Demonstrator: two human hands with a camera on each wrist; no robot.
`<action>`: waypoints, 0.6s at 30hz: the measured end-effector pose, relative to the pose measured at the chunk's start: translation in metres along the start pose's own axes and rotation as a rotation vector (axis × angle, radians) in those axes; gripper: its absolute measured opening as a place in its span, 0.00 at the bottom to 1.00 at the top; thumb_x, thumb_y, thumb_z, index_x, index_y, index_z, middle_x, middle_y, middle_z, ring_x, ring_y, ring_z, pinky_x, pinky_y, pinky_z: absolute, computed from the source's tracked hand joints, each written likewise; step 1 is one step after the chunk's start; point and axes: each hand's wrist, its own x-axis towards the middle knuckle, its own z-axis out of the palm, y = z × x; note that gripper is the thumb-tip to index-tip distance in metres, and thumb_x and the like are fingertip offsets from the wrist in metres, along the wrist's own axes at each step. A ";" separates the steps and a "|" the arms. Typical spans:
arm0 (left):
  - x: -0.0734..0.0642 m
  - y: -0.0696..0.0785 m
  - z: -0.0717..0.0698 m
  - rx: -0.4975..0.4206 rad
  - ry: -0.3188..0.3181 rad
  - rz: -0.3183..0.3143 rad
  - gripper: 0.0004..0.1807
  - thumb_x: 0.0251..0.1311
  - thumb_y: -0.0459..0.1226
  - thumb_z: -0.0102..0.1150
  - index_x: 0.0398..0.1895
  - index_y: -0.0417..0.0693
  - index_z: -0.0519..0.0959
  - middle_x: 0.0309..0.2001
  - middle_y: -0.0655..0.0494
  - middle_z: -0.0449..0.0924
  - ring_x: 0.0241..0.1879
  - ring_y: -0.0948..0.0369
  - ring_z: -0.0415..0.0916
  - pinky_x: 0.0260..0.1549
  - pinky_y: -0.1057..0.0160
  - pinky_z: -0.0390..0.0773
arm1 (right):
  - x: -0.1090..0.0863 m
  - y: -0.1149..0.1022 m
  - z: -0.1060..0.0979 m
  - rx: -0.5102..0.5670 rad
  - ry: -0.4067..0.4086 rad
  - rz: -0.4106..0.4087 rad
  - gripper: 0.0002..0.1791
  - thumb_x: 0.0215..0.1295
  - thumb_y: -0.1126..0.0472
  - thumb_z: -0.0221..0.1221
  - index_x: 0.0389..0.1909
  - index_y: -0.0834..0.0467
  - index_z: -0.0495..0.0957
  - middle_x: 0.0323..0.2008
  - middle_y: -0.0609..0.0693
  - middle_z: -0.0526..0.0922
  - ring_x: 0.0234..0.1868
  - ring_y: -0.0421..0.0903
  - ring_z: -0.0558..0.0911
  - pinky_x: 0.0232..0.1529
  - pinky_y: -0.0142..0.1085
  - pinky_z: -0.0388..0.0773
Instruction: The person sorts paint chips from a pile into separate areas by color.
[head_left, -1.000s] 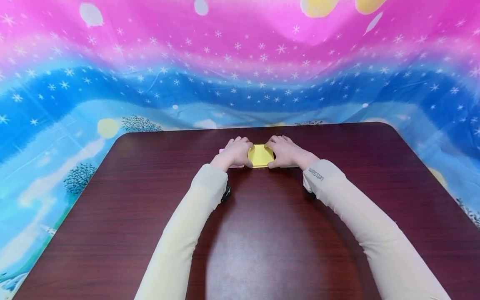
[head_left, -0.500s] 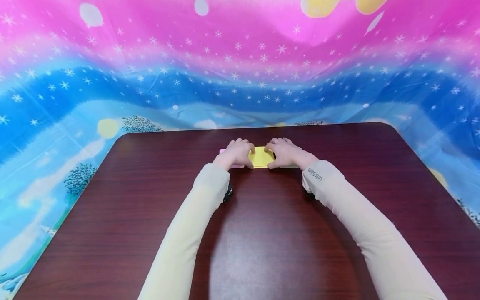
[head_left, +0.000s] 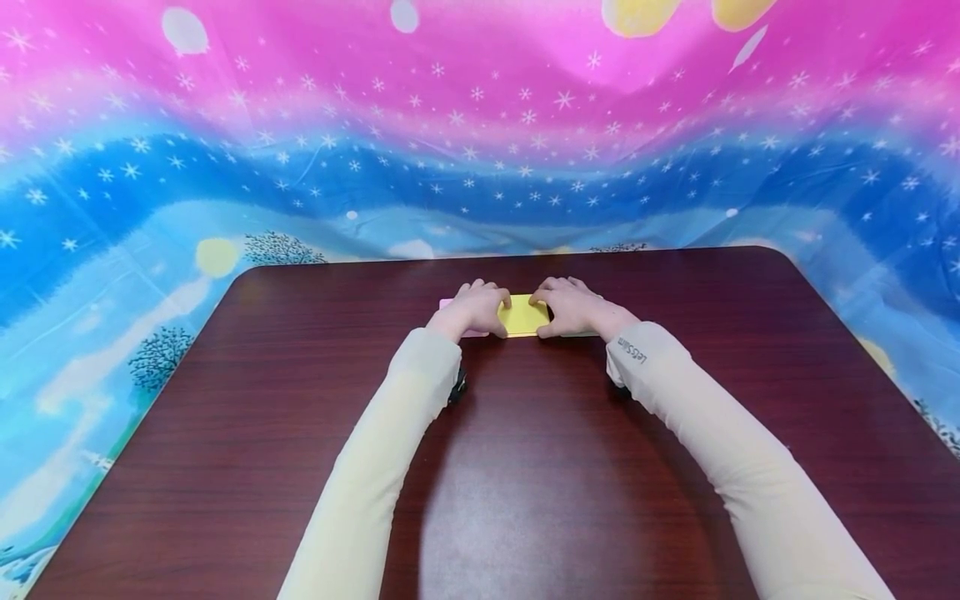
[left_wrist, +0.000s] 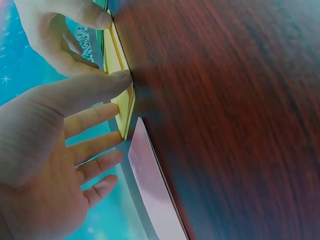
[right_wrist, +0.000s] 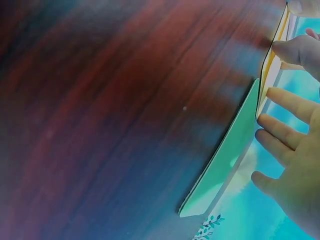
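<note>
A yellow card (head_left: 523,315) lies flat near the table's far edge, with a second yellow layer along its edge in the left wrist view. My left hand (head_left: 472,308) holds its left end, thumb (left_wrist: 120,80) at the near edge and index finger at the far edge. Its other fingers are spread loosely. On the right end, my right hand (head_left: 572,307) grips the same way, thumb near and index finger far. A pink card (left_wrist: 152,185) lies to the left, partly under my left hand in the head view. To the right is a green card (right_wrist: 225,160), mostly hidden there by my right hand.
The dark red-brown wooden table (head_left: 300,433) has rounded far corners. Behind it hangs a pink and blue cloth (head_left: 480,125) with snowflakes and trees. Light sleeves cover both forearms, and a dark wrist device (head_left: 457,386) shows under the left cuff.
The yellow card's far edge has come down slightly, so it now lies flatter between both hands. The hands have moved down a little with it and keep their hold.
</note>
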 end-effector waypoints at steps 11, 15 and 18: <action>-0.005 -0.005 0.004 0.009 0.073 0.027 0.30 0.45 0.50 0.64 0.54 0.52 0.73 0.56 0.54 0.67 0.55 0.55 0.62 0.53 0.55 0.59 | -0.009 0.004 0.000 -0.001 0.065 -0.028 0.31 0.50 0.46 0.60 0.55 0.56 0.71 0.56 0.55 0.67 0.61 0.54 0.63 0.64 0.52 0.47; -0.013 -0.007 0.005 0.012 0.107 0.036 0.29 0.47 0.51 0.61 0.54 0.53 0.73 0.57 0.55 0.68 0.55 0.55 0.63 0.53 0.55 0.59 | -0.020 0.001 -0.002 0.001 0.083 -0.040 0.30 0.53 0.47 0.58 0.55 0.57 0.71 0.56 0.55 0.69 0.61 0.53 0.64 0.65 0.52 0.47; -0.022 -0.008 0.006 0.003 0.135 0.039 0.27 0.49 0.51 0.60 0.53 0.53 0.74 0.56 0.55 0.69 0.55 0.56 0.64 0.53 0.55 0.60 | -0.028 0.000 -0.002 0.004 0.110 -0.063 0.28 0.55 0.48 0.58 0.54 0.58 0.72 0.54 0.55 0.71 0.59 0.53 0.66 0.64 0.52 0.48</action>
